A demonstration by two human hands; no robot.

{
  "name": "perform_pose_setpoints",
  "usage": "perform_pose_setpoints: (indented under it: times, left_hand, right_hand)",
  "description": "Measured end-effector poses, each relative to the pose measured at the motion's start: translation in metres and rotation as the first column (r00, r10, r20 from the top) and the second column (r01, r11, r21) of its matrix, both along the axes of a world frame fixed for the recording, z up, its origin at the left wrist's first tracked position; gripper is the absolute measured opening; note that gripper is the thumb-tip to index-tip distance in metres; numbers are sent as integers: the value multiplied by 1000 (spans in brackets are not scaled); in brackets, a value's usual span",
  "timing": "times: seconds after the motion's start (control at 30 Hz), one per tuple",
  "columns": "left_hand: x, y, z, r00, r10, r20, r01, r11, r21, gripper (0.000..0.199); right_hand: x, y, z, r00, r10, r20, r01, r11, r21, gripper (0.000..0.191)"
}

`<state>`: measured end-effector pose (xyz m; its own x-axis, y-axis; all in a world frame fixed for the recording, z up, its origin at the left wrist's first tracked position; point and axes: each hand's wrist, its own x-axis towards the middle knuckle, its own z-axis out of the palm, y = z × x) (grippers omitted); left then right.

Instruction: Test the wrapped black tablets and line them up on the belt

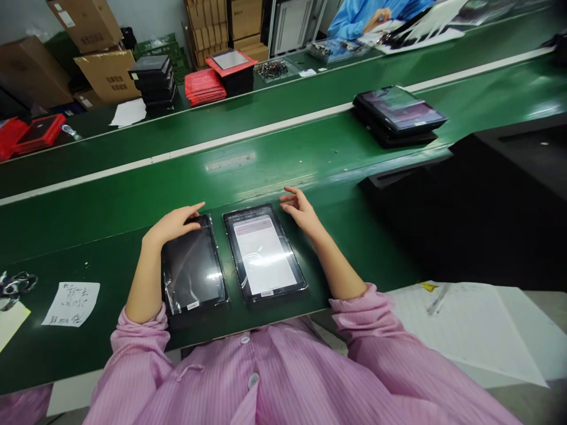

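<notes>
Two tablets in clear film lie side by side on the green bench in front of me. The left tablet (192, 268) has a dark screen, with a small white label at its lower edge. On the right tablet (264, 254) the screen is lit white, with a pinkish band near the top. My left hand (175, 224) rests over the upper left corner of the dark tablet, fingers stretched out. Just beyond the upper right corner of the lit tablet is my right hand (301, 209), its fingers apart and nothing in them.
A stack of tablets (398, 115) sits on the belt at the right, behind a large black box (478, 200). Handwritten paper (71, 304) lies at left, paper sheets (469, 330) at right. Across the line are red sleeves (204, 87) and a person's blue sleeve (354, 18).
</notes>
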<state>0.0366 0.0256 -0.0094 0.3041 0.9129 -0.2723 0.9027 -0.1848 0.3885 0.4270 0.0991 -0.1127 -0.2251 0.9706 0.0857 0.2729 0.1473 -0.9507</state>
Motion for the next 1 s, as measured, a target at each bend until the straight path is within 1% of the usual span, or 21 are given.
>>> perform_pose_setpoints:
  times: [0.07,0.13,0.23,0.3,0.37,0.5,0.57,0.63,0.7,0.73,0.8,0.9,0.93,1.0]
  left_hand:
    - [3,-5,0,995,-96,41,99,993,-71,92]
    - [6,-10,-1,991,-132,-1,131,987,-97,109]
    - [12,-17,-4,981,-164,-106,151,981,-122,125]
    - [16,-20,-6,969,-189,-160,163,973,-166,134]
    - [20,-22,-8,962,-204,-183,168,967,-193,139]
    - [21,-23,-12,967,-174,-189,145,977,-157,133]
    - [19,-22,-12,969,-166,-180,140,979,-150,131]
    - [15,-22,-11,971,-189,-149,165,973,-162,131]
    - [13,-21,-9,971,-209,-119,187,968,-168,128]
    - [13,-20,-9,971,-208,-117,188,969,-163,124]
    - [15,-18,-9,973,-196,-125,178,973,-146,107]
    - [21,-14,-8,976,-184,-114,165,974,-155,77]
    - [23,-13,-8,978,-178,-109,159,973,-167,71]
    - [26,-12,-6,980,-162,-113,140,973,-183,68]
  right_hand:
    - [4,-16,0,992,114,50,-114,994,-1,79]
    - [7,-34,0,969,209,133,-214,977,21,92]
    - [10,-52,1,937,289,197,-303,952,47,100]
    - [12,-56,4,931,315,184,-328,943,45,100]
    - [12,-56,7,929,326,174,-338,940,43,100]
    - [11,-55,12,932,303,199,-317,947,45,96]
    - [11,-55,11,950,268,159,-279,959,45,92]
    - [13,-53,9,972,207,106,-211,977,21,81]
    - [17,-49,6,985,137,105,-136,991,-20,63]
    - [19,-48,5,986,114,121,-110,993,-41,53]
    - [22,-45,3,985,95,146,-85,993,-78,40]
    - [24,-43,2,987,75,141,-59,991,-120,34]
    - [24,-43,2,988,64,138,-47,991,-125,34]
    - [24,-43,1,990,49,134,-32,991,-129,33]
